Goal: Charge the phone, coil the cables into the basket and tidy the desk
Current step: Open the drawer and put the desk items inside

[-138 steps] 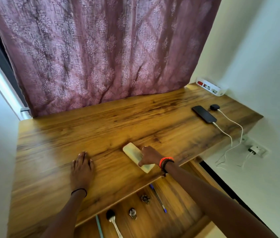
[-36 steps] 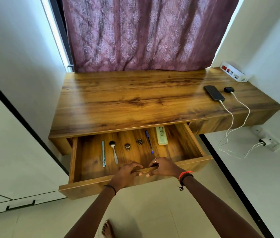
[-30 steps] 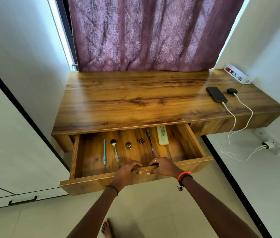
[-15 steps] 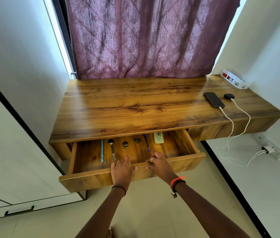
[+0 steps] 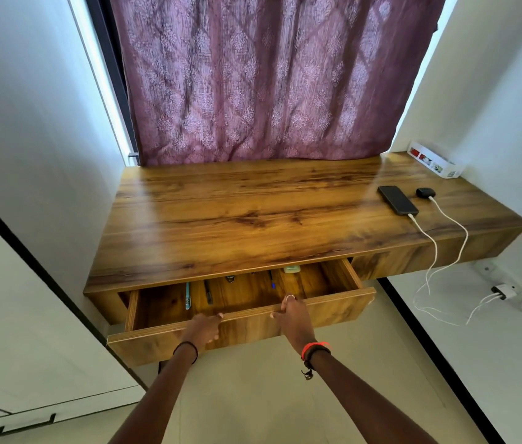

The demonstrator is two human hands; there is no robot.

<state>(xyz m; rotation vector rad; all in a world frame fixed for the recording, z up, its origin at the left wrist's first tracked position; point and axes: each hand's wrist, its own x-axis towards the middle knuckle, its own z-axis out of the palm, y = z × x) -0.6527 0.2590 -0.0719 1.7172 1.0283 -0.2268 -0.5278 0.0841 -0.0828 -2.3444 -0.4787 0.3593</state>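
Note:
The wooden desk (image 5: pixel 253 219) has its drawer (image 5: pixel 336 307) partly pulled out. My left hand (image 5: pixel 203 328) and my right hand (image 5: pixel 293 318) both press against the drawer's front panel near its top edge. Inside the drawer lie a teal pen (image 5: pixel 187 296), a blue pen (image 5: pixel 272 280), a pale green case (image 5: pixel 291 269) and small metal bits, half hidden under the desktop. A black phone (image 5: pixel 397 200) lies at the desk's right with a white cable (image 5: pixel 433 251) plugged in. A white basket (image 5: pixel 434 163) stands in the back right corner.
A small black case (image 5: pixel 424 192) beside the phone has a second white cable running off the desk edge. Both cables hang to a charger (image 5: pixel 503 291) in a wall socket. A purple curtain (image 5: pixel 269 78) hangs behind the desk. A white cabinet (image 5: pixel 13 315) stands at left.
The pale green case went from the desktop into the drawer. Both hands let go of the drawer's rim and now push its front; the drawer has slid further in under the desktop.

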